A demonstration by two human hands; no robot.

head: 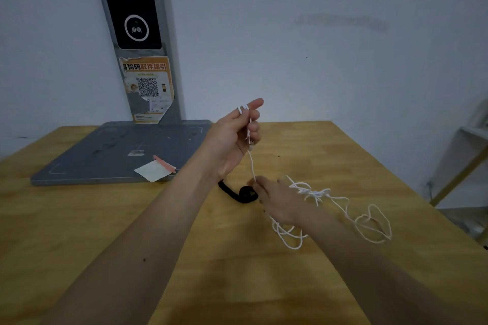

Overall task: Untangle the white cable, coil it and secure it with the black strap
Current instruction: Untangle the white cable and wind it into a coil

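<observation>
My right hand (280, 203) pinches the white cable (343, 208) low over the desk (105, 219).
My left hand (235, 137) grips its end, raised; tangle remains, no coil, black strap (237, 192) unused.

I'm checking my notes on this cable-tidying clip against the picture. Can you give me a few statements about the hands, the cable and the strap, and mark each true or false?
1. The left hand is raised above the table with the white cable looped over a finger. True.
2. The black strap is already wrapped around the cable. False: it lies on the table, apart from the loose loops.
3. The right hand pinches the cable low, near the table. True.
4. The cable is neatly coiled. False: most of it lies in a tangle to the right.
5. A paper note rests on the grey board. True.
</observation>
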